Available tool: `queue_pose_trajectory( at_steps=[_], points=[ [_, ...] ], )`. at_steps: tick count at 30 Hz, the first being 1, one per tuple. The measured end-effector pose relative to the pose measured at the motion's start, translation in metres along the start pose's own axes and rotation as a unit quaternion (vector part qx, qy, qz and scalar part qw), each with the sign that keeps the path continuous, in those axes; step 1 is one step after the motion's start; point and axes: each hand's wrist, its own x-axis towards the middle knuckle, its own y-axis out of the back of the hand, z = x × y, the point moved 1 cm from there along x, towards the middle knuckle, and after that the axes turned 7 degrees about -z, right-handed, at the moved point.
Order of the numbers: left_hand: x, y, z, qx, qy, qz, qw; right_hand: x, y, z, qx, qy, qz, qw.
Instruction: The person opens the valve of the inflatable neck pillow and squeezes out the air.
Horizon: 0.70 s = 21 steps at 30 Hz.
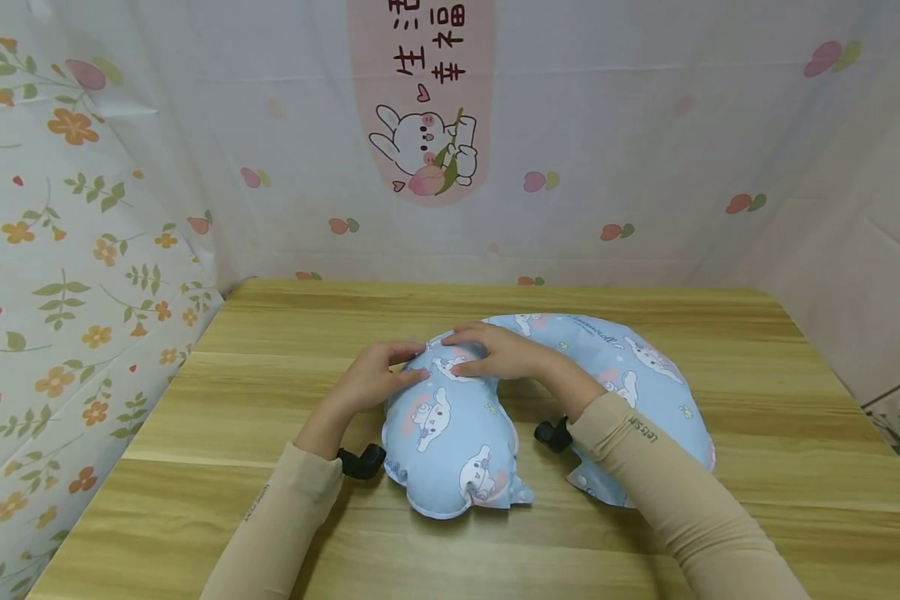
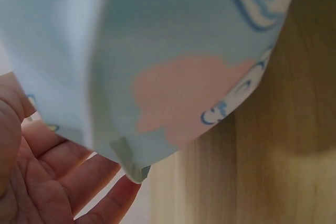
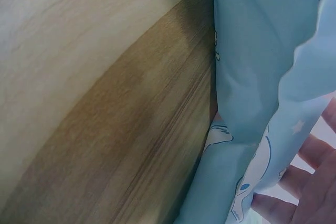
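Observation:
A light-blue U-shaped neck pillow (image 1: 453, 450), puffed up and printed with white cartoon characters, lies on the table with its curve at the back right. My left hand (image 1: 375, 379) grips the outer edge of its left arm, thumb on top. In the left wrist view, fingers (image 2: 79, 177) reach along the pillow's far edge. My right hand (image 1: 502, 354) holds the same arm near its upper end, thumb on the top face and fingers over the far edge. Fingers (image 3: 299, 179) show behind the seam in the right wrist view. The two hands are close together.
The wood-grain table (image 1: 270, 375) runs back to a printed curtain (image 1: 607, 125) with a cartoon rabbit. A flowered cloth (image 1: 82, 250) hangs on the left. Black wrist cameras (image 1: 362, 461) sit below both hands. The pillow's right arm (image 1: 607, 483) lies partly under my right forearm.

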Motion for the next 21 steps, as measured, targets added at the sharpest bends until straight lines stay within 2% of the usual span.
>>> queue_pose_trajectory(
  at_steps=[21],
  points=[
    [0.0025,-0.0024,-0.0059,0.004,-0.021,-0.003,0.9998,0.0013,-0.0029,0.0039,0.011,0.006,-0.012,1.0]
  ],
)
